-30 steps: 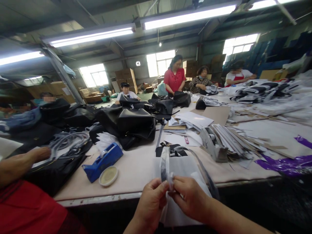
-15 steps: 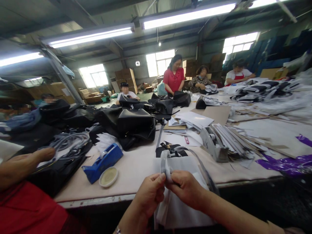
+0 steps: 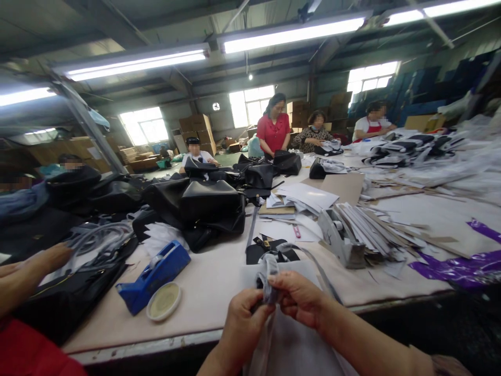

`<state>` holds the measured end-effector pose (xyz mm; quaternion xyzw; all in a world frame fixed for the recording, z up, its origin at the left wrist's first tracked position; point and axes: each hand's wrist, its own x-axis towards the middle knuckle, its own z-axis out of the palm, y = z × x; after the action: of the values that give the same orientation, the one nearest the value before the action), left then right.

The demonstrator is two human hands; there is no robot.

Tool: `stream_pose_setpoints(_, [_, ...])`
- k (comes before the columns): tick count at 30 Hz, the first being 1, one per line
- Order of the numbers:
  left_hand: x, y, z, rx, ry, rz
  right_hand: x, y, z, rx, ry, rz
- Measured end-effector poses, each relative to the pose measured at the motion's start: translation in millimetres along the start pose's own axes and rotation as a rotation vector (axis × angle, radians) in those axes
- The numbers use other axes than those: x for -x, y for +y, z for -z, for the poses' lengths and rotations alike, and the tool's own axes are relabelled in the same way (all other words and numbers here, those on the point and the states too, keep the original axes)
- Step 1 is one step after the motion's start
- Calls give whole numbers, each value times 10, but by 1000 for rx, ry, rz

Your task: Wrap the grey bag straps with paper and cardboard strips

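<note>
A bag strap point(image 3: 271, 269) wrapped in pale grey film is bunched into a loop in front of me. My left hand point(image 3: 243, 321) is closed on its lower left side, thumb and fingers pinched together. From the right, my right hand point(image 3: 299, 298) pinches the same loop between thumb and fingertips. Under both hands lies a black bag point(image 3: 256, 254) with a gold buckle, mostly hidden by a white sheet point(image 3: 299, 342) that hangs over the table's front edge. A second grey wrapped strap point(image 3: 321, 272) curves along the bag's right side.
To the left are a blue tape dispenser point(image 3: 154, 277), a round shallow dish point(image 3: 164, 302) and a co-worker's hand point(image 3: 50, 261) over a black bag. Black bags point(image 3: 203, 203) are piled ahead. A grey dispenser point(image 3: 342, 240), card strips point(image 3: 371, 230) and purple plastic point(image 3: 457, 269) lie right.
My right hand's fingers have shifted from wrapping the strap to pinching it higher up. The loop looks more tightly bunched. The view has turned slightly right; the co-worker's hand sits further left.
</note>
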<state>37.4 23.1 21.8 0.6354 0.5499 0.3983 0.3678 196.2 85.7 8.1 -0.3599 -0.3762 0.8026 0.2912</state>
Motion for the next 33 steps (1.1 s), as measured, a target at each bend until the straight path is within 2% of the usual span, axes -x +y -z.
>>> stream_pose_setpoints(3, [-53, 11, 18, 50, -69, 95, -44, 26, -57, 235, 80, 173])
stream_pose_setpoints(7, [-109, -22, -47, -83, -17, 65, -27, 79, -75, 835, 242, 503])
stream_pose_setpoints(10, [-133, -67, -119, -136, -35, 48, 43, 111, -91, 1253, 272, 557])
stream_pose_setpoints(12, [-145, -64, -138, -116, -47, 57, 83, 99, -104, 1393, 277, 540])
stream_pose_setpoints(14, [-152, -28, -124, -45, -67, 57, 93, 55, -99, 1320, 241, 528])
stream_pose_setpoints(16, [-151, 13, -86, 16, -96, 53, 73, -1, -70, 1041, 160, 440])
stream_pose_setpoints(20, [-140, 0, -19, -40, -158, 14, 6, -44, -14, 261, 31, -17])
stream_pose_setpoints(22, [-130, -43, -11, -144, -156, -24, -14, -26, -30, 31, 43, -109])
stream_pose_setpoints(25, [-63, -98, -35, -307, -125, -37, -15, -1, -87, 23, 123, -26])
stream_pose_setpoints(29, [183, -150, -116, -487, -64, 50, 30, -14, -75, 133, 164, 152])
stream_pose_setpoints(33, [417, -119, -169, -700, -107, 145, 79, -3, 55, 110, 197, 127])
